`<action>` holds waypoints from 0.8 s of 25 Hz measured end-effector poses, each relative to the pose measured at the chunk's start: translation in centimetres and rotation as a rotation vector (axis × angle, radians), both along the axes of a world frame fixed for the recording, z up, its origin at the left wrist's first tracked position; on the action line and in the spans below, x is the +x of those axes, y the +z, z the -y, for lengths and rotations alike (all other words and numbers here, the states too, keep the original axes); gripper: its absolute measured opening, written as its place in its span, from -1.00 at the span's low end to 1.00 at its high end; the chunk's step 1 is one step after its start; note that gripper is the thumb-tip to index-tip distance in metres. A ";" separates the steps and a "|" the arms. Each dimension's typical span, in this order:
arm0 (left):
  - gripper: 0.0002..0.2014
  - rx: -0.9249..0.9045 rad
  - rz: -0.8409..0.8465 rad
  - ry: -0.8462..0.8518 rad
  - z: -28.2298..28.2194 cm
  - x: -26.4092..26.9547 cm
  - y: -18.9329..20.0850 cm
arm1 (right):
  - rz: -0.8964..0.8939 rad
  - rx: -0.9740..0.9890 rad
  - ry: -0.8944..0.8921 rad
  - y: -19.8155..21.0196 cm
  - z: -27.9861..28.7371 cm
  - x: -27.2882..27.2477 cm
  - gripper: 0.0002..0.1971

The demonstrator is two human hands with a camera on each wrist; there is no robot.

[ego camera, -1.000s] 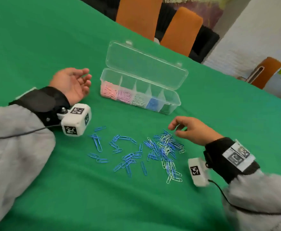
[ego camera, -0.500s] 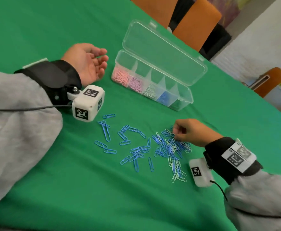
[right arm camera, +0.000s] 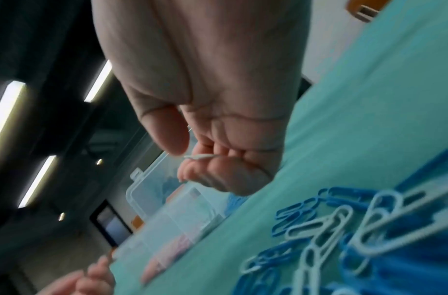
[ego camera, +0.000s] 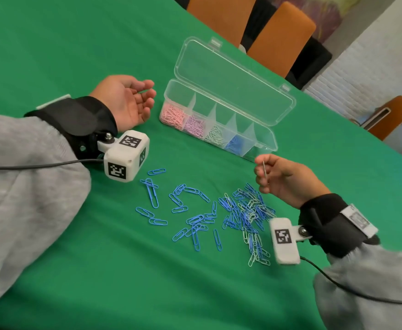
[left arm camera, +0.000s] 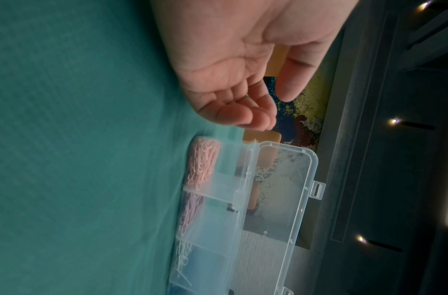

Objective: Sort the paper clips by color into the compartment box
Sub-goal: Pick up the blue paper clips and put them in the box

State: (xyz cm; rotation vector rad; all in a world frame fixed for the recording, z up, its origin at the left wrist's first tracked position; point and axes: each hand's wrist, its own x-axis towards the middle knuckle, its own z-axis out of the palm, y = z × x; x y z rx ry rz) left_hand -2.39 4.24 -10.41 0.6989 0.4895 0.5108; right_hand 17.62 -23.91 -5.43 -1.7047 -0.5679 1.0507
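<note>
My right hand [ego camera: 264,170] is raised just above the pile and pinches one pale paper clip [ego camera: 264,170] between thumb and fingers; the right wrist view shows the clip [right arm camera: 199,156] at the fingertips. Blue and pale clips lie in a loose pile [ego camera: 243,210] on the green cloth. Beyond it stands the clear compartment box [ego camera: 263,148] with its lid up, holding pink, lilac, pale and blue clips in separate cells. My left hand [ego camera: 133,101] rests palm up beside the box's left end, fingers relaxed and holding nothing; its palm [left arm camera: 230,65] fills the left wrist view.
Green cloth covers the table [ego camera: 76,44]. Orange chairs [ego camera: 281,34] stand past the far edge. Scattered blue clips [ego camera: 152,194] reach toward my left wrist camera [ego camera: 126,158]. A cable trails from each wrist.
My right hand dipped into the pile, pinched a pale clip and lifted it toward the box. The left hand stayed resting palm up by the box.
</note>
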 end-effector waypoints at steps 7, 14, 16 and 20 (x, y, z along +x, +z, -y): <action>-0.79 -0.004 -0.013 -0.015 0.0 0.1 0.0 | 0.995 -0.656 0.487 -1.1 -1.3 -1.6 -0.89; -0.80 -0.001 -0.047 -0.040 0.1 0.0 0.1 | 0.864 -0.597 0.415 -1.1 -0.8 -1.3 -0.86; -0.80 -0.001 -0.053 -0.040 0.2 0.0 0.1 | 0.880 -0.625 0.439 -1.2 -0.7 -1.5 -0.86; -0.79 0.006 -0.071 -0.045 0.3 0.0 0.3 | 0.868 -0.608 0.456 -1.3 -0.7 -1.6 -0.81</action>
